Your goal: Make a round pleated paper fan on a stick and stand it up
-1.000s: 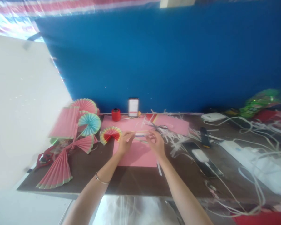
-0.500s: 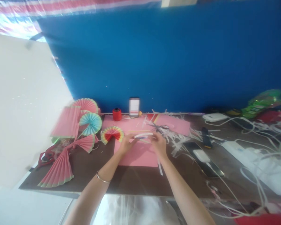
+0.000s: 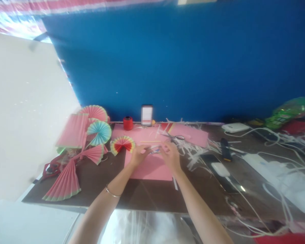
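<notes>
My left hand (image 3: 139,155) and my right hand (image 3: 170,156) face each other over a sheet of pink paper (image 3: 149,171). Their fingers are closed on the two ends of a thin white strip (image 3: 155,148), which is small and blurred; my fingers hide its ends. Just left of my left hand lies a folded paper fan (image 3: 122,145) in red and yellow. Beyond my right hand, scissors (image 3: 178,137) rest among loose white paper strips (image 3: 191,150). A thin yellow strip (image 3: 149,141) lies on the paper beyond my fingers.
Pleated pink fans (image 3: 63,183) and a light blue fan (image 3: 100,133) crowd the table's left side. A red thread spool (image 3: 127,123) and a propped phone (image 3: 146,116) stand by the blue wall. On the right are a dark phone (image 3: 220,173), a power strip (image 3: 256,161) and tangled white cables.
The white strip, bowed upward between my hands before, now sits lower and flatter. My fingertips have come closer together, with my right hand shifted slightly left.
</notes>
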`<state>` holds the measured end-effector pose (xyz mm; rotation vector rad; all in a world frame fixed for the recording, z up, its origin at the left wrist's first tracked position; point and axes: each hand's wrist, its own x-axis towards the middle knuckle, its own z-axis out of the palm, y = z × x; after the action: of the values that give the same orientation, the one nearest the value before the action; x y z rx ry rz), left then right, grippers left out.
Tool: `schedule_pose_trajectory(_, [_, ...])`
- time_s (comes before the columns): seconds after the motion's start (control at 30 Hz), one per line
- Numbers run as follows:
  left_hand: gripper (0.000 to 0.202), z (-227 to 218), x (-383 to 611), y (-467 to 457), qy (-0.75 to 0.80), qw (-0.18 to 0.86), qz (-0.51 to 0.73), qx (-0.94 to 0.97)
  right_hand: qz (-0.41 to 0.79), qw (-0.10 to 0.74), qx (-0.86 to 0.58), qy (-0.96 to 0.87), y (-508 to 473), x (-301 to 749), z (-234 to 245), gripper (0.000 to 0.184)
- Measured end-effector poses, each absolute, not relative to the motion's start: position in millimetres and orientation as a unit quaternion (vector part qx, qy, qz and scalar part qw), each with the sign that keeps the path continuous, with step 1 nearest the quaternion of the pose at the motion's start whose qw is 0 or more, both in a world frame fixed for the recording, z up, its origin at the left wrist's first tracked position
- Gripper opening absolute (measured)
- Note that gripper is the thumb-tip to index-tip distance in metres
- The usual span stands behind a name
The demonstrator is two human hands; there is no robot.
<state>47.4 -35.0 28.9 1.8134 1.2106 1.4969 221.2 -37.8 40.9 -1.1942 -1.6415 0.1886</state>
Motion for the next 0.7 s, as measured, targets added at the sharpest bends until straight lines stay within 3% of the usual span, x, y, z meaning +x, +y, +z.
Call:
schedule_pose_trajectory(0.3, [0.021, 28.5, 42.6, -30.8, 0.417, 0.233, 0.527, 0.703, 0.089, 0.520, -0.464, -0.712, -40.3, 221.5, 46.9, 0.021])
schedule_pose_trajectory(0.5, [0.020, 27.5, 41.9, -30.9, 0.371, 0.242, 0.527, 0.725, 0.216, 0.487, -0.434, -0.727, -46.8, 218.0, 56.0, 0.022])
schedule_pose_trajectory(0.7, [0.021, 29.1, 42.0, -32.0, 0.368, 0.237, 0.526, 0.730, 0.230, 0.527, -0.405, -0.710, -46.8, 217.1, 57.2, 0.016])
